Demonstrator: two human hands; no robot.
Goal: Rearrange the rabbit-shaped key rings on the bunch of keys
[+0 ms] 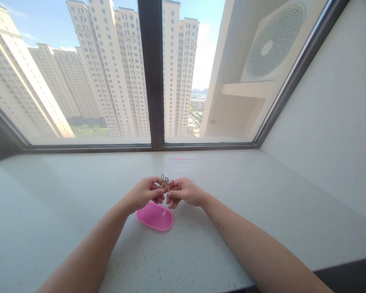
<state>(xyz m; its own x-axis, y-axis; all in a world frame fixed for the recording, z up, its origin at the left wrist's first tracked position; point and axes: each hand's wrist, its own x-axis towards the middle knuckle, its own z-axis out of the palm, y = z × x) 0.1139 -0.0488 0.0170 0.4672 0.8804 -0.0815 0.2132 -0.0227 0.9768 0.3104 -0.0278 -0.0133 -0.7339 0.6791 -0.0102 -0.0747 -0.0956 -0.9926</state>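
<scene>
Between both hands, above the white speckled sill, is a small brownish cluster of thin loops (pixel 166 182); it looks like bent wire or cord, too small to tell its exact kind. My left hand (pixel 148 192) pinches its left side with thumb and fingers. From the other side my right hand (pixel 183 192) grips it the same way, the fingertips of both hands almost meeting. Just below and nearer to me lies a shallow pink oval dish (pixel 155 217), its far edge partly covered by my left hand.
A clear bag with a pink strip (pixel 180 159) lies flat behind my hands. The speckled sill (pixel 183 256) runs back to a dark window frame (pixel 152 73). A white wall (pixel 332 134) rises on the right. Tall buildings and an outdoor fan unit show through the glass.
</scene>
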